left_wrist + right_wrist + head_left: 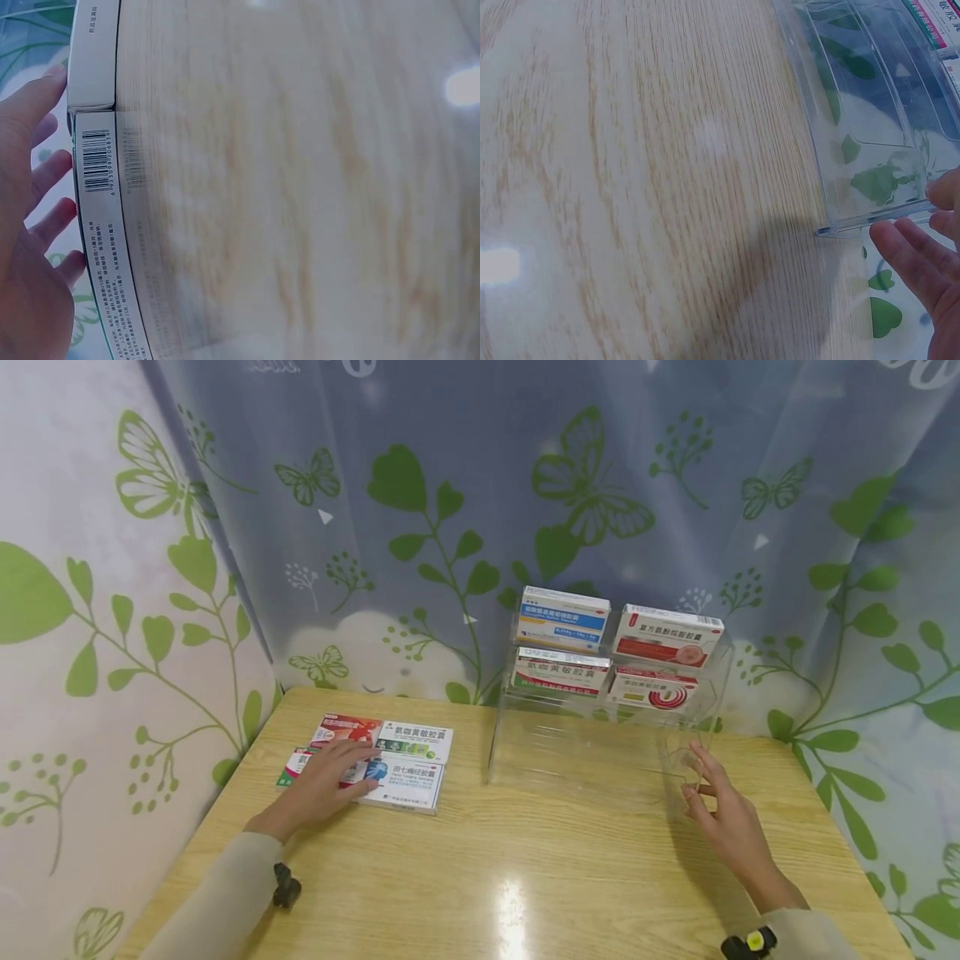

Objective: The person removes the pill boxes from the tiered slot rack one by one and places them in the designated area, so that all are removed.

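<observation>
Head view, nearest you: your two pale sleeves [225, 893] reach in over the light wood-grain tabletop [525, 868], a small black wrist camera [287, 887] at your left cuff. Your right hand [723, 818] is at the right side wall of the clear plastic tiered stand [577, 752], thumb and fingers pinching that wall. Your left hand [330, 777] rests on four flat cardboard medicine boxes toward the tabletop's back left corner, its fingers loosely spread.

Nearest in that group, your thumb touches the white box with a blue picture [408, 787]; left of it, the white box with red and green bands [296, 766] lies partly under your hand. Just behind are the red-and-white box [341, 729] and the white box with a green stripe [420, 739].

The stand is by the back edge, right of the middle. Its lower row holds a white box with red and green print [561, 672] and a white box with red rings [652, 690]; above sit a white-blue-orange box [562, 620] and a white-and-red box [667, 637]. Beyond hangs a blue-grey curtain with green leaves and butterflies [465, 452].
</observation>
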`<state>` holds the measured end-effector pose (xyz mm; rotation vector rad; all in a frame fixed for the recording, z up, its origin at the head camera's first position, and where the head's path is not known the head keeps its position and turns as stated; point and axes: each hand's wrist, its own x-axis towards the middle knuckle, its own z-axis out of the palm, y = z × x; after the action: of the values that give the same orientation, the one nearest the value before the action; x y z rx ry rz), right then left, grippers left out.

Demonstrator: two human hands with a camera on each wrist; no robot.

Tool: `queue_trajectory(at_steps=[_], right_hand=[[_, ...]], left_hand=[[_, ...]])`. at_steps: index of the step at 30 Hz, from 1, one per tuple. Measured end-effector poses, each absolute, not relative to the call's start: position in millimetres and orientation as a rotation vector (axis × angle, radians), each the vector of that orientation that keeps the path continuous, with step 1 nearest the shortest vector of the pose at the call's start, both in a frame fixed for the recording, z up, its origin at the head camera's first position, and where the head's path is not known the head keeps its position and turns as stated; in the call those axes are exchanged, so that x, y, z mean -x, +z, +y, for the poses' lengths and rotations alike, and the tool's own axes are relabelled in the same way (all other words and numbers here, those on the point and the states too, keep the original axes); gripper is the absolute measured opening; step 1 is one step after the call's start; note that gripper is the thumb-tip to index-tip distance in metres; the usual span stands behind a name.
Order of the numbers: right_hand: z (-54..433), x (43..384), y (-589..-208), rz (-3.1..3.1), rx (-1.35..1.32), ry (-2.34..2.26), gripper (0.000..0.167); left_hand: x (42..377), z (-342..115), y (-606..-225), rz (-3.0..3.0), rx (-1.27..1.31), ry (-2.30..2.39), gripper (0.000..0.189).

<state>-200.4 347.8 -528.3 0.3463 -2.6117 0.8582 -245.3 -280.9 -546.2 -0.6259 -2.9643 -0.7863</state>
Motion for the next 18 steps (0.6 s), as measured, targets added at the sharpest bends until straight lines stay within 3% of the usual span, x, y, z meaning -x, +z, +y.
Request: queue_trajectory(at_steps=[18], right_hand=[[346.7,199.7,-526.4,-2.588,-0.379,0.884,0.078]], left_hand=[[265.5,-265.4,-529.0,-2.858,0.649,-0.961,0.050]])
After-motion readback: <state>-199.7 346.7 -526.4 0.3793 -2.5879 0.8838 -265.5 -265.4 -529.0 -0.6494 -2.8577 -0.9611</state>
